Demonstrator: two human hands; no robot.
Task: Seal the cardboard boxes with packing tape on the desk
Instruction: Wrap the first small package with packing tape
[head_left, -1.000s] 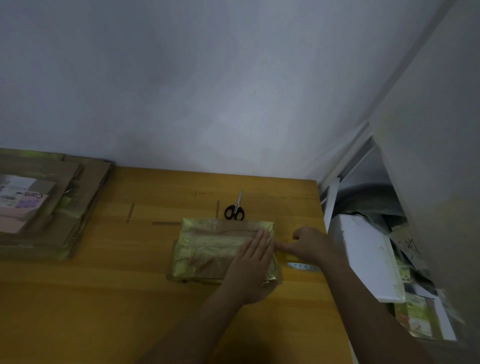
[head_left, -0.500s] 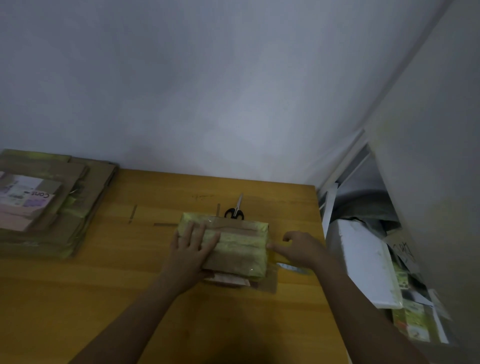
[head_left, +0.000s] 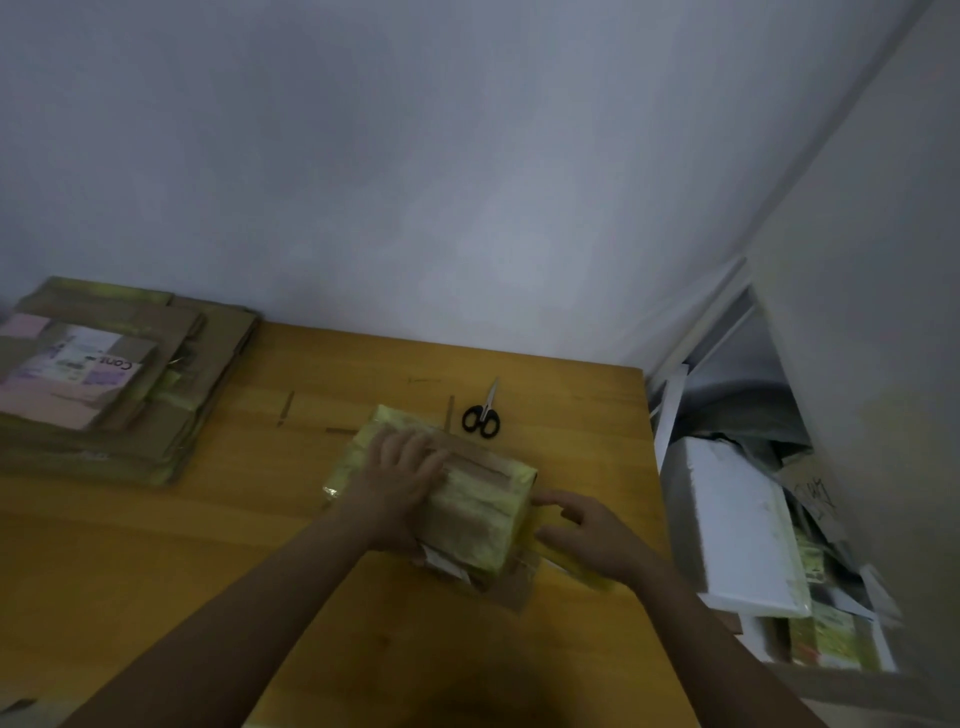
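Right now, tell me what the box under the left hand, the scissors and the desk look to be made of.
Box: brown cardboard wrapped in glossy yellowish tape, judging by its crinkled sheen. Scissors: black handles, likely plastic, with pale blades, probably metal. Desk: wood or wood-look surface, smooth orange-brown with faint grain lines; which one I cannot tell.

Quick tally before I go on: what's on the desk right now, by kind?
Taped cardboard box under the hands: 1
Stack of flattened cardboard: 1
Scissors: 1
Yellowish tape by the right hand: 1, blurred
Total: 4
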